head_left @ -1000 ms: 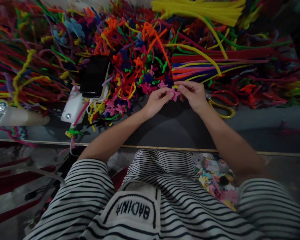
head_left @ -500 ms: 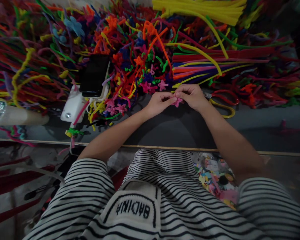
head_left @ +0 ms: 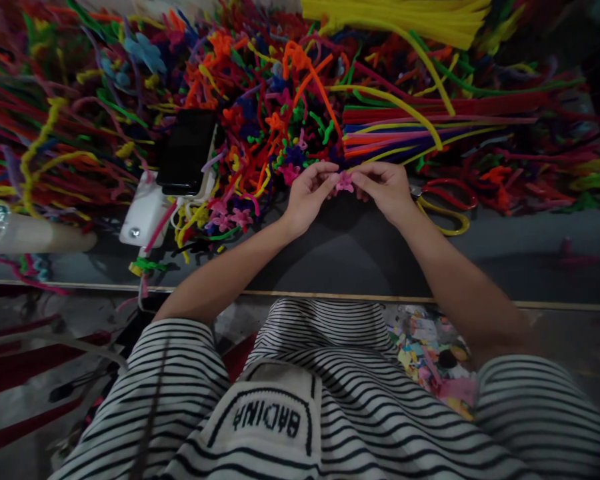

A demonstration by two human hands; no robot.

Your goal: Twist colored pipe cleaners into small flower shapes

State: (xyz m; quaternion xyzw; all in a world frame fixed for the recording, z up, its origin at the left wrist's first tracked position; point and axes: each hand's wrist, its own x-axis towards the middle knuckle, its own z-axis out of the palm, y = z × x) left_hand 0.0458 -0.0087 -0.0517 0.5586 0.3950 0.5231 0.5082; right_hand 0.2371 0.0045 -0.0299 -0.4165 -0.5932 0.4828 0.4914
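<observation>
Holds a small pink flower [head_left: 345,181] of fuzzy stem between both hands, just in front of the heaped fuzzy stems [head_left: 260,100] and above the bare strip of the worktop [head_left: 340,257]. Clamps one side with thumb and forefinger of the left hand [head_left: 306,195], the opposite side with those of the right hand [head_left: 387,188]. Cannot tell the placement of the remaining fingers, curled and partly hidden below.

For sound handling: steady the flower with one pinch and adjust with the other, one petal at a time. Press with fingertips only; judged soft and easily flattened under a hard squeeze. Bend in small amounts, in view of a probable wire core. Leave the front face uncovered, as at present, for checking evenness of the petals. Avoid pulling the two pinches apart; likely to loosen any twist at the centre.

Regarding pose: reaches forward over the near edge of the worktop with both forearms, angled inward to meet at the flower. Turns both wrists inward, thumbs toward the body. Sets the right wrist just beside the scissors [head_left: 469,223]; cannot confirm contact. Advisable to allow more room there.
</observation>
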